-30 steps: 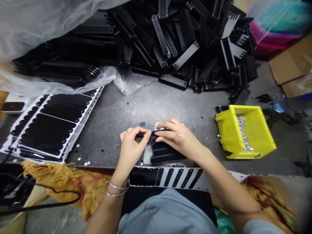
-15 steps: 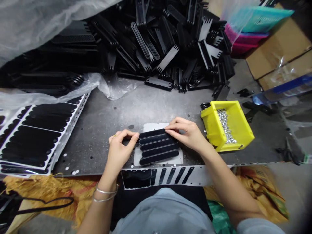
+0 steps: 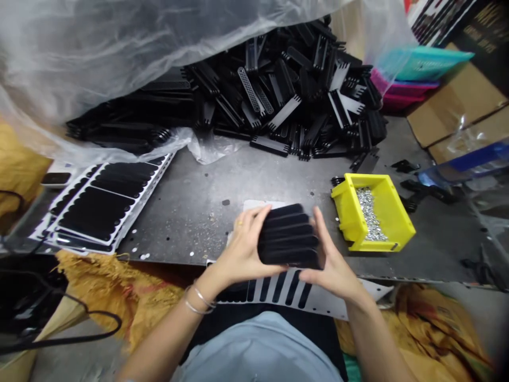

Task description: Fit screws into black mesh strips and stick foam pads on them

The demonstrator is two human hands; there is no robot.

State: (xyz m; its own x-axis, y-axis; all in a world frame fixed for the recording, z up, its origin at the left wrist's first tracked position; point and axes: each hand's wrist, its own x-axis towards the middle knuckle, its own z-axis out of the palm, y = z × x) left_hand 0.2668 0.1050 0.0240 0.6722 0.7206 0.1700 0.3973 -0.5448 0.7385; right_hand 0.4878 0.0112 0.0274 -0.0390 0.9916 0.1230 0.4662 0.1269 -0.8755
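Several flat black strips with rounded ends (image 3: 288,236) lie side by side in a bundle, lifted over the front of the table. My left hand (image 3: 246,241) wraps the bundle's left end, fingers along the far side and thumb along the near side. Around its right end curves my right hand (image 3: 332,260), thumb at the near corner and fingers at the far corner; it is slightly blurred. Partly hidden behind my hands is a pale plate (image 3: 252,204) on the table. Below them, a white sheet with black strip shapes (image 3: 322,302) hangs by my lap.
A yellow bin (image 3: 400,223) of small silvery metal parts stands at the right. Black comb-like plastic pieces (image 3: 284,114) are heaped at the back, partly under clear plastic film (image 3: 159,42). Sheets of black stickers (image 3: 99,212) lie at the left. Scissors (image 3: 483,268) rest far right.
The strips, earlier lying on the pale plate with my fingertips at the far one, are now gathered and raised between both hands. The camera view has shifted.
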